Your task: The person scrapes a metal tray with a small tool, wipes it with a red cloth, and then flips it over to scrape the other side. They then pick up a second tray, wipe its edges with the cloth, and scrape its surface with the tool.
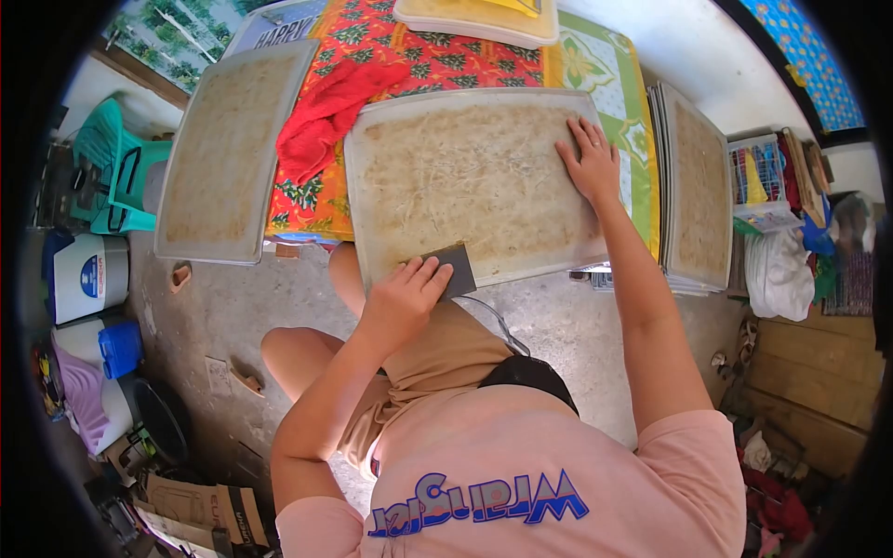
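A large pale rectangular tray (465, 177) with a brown-stained surface lies tilted across the table's near edge, over my lap. My left hand (406, 293) has its fingers pressed on a dark grey rectangular pad (455, 270) at the tray's near edge. The pad looks like sandpaper, but its underside is hidden. Spread flat near the tray's far right corner is my right hand (593, 166), fingers apart and holding nothing else. A crumpled red cloth (326, 116) sits on the table just left of the tray.
Another stained tray (233, 149) overhangs the table's left side. A stack of similar trays (696, 186) stands at the right. A white container (479, 26) is at the back of the patterned tablecloth (437, 60). A green chair (121, 172) and cooler (93, 274) are left.
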Demonstrator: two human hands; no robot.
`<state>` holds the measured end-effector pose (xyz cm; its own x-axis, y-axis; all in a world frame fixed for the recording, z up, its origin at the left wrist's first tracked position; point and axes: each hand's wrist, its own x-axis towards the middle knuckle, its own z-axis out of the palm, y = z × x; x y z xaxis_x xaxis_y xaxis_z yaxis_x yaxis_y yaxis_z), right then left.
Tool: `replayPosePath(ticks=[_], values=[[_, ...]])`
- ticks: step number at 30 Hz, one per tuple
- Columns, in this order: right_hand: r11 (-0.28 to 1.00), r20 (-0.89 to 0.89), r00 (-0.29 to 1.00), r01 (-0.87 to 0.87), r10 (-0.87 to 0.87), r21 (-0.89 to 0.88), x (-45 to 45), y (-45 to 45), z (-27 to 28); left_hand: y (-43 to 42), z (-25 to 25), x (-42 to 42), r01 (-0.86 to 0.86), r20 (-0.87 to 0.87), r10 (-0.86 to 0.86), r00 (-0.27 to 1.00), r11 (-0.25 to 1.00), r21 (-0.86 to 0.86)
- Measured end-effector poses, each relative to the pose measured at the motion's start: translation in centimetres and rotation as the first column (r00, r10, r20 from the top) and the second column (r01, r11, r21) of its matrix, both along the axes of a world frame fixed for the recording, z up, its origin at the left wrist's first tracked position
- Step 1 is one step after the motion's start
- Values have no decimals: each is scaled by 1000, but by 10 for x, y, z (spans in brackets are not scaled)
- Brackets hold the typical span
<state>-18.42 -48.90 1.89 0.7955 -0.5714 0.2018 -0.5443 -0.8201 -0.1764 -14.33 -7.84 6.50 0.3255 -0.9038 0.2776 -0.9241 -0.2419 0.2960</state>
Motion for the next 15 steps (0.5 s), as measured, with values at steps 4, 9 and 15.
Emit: replayPosePath(ticks=[4, 9, 15], values=[[1000, -11, 1000, -2, 2, -2, 1, -1, 1, 0, 2, -5, 53, 41, -52, 998, 998, -32], [1000, -4, 1000, -1, 1, 3, 0, 0, 1, 2, -1, 0, 3, 13, -3, 1000, 1000, -11], [1000, -15, 1000, 2, -2, 9, 1, 1, 3, 3, 1, 0, -15, -15, 15, 1000, 1000, -19]])
